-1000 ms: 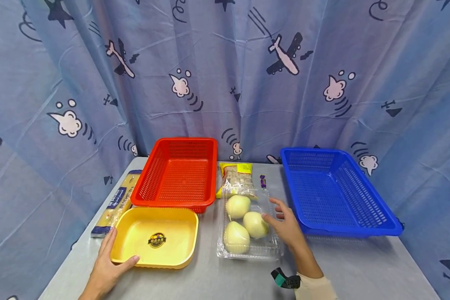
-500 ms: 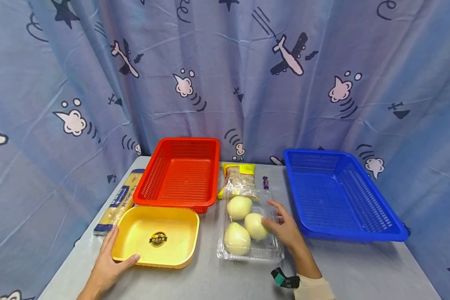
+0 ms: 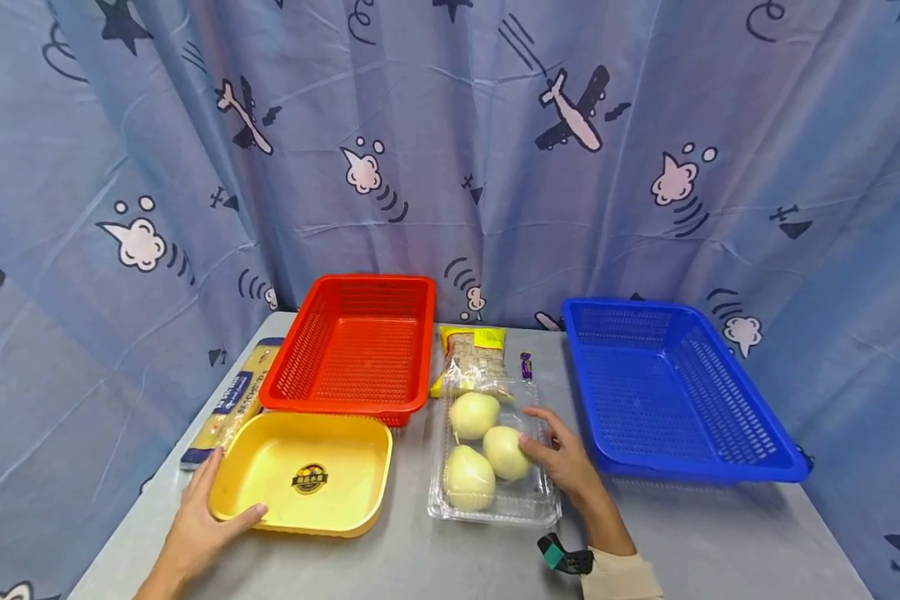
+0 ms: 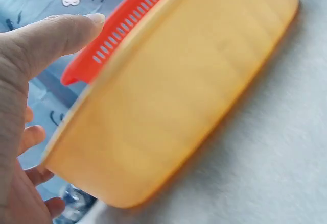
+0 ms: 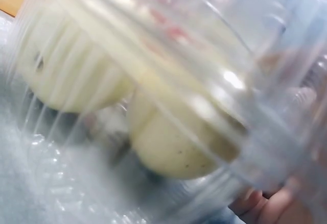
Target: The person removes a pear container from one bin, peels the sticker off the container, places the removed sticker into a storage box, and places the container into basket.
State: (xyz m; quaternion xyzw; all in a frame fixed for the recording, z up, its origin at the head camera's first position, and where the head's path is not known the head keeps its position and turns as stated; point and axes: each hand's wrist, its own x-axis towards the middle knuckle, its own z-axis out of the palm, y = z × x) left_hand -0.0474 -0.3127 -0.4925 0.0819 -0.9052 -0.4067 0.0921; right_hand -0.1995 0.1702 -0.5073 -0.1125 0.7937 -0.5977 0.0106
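My left hand (image 3: 198,521) rests at the near left corner of a shallow yellow basin (image 3: 258,471), fingers spread along its side. In the left wrist view the thumb is above the rim of the basin's wall (image 4: 168,91), with fingertips by its end. My right hand (image 3: 566,462) lies over the right edge of a clear plastic clamshell box (image 3: 521,504) holding pale green pears (image 3: 469,478). Its thumb lies over one pear under the lid. Through the blurred box wall, the right wrist view shows pears (image 5: 179,137) and some fingers (image 5: 278,203).
Behind the basin stands a red basket (image 3: 367,362), with a yellow noodle pack (image 3: 232,400) to its left. A snack bag (image 3: 474,354) and a small purple candy (image 3: 526,366) lie beyond the box. At right is a blue basket (image 3: 660,400). A patterned curtain (image 3: 435,167) hangs behind.
Both hands shift slightly left, and my right fingers draw in a little over the box. The box and baskets keep their places; the view itself drifts slightly.
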